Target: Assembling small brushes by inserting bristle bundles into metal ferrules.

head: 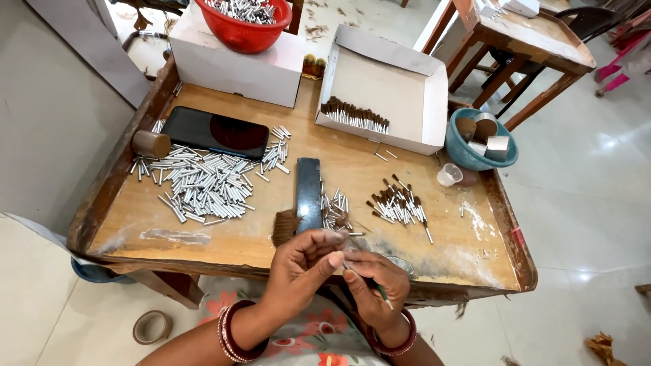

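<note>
My left hand (304,261) pinches a tuft of brown bristles (285,227) at the table's front edge. My right hand (375,279) holds a thin stick-like tool with a green end (382,293) and touches the left fingertips, where a small silver tube (350,267) meets them. Just beyond the hands a dark metal bar (308,193) lies on the wooden table (352,169), with a few silver tubes (334,209) beside it. A big heap of silver tubes (203,183) lies at the left. Finished small brushes with brown tips (399,202) lie at the right.
A black phone (215,131) and a brown cylinder (150,144) lie at the back left. A white box (234,64) carries a red bowl of tubes (245,24). An open white box (383,91) holds a row of brushes. A teal bowl (480,142) and a small clear cup (448,175) stand at the right.
</note>
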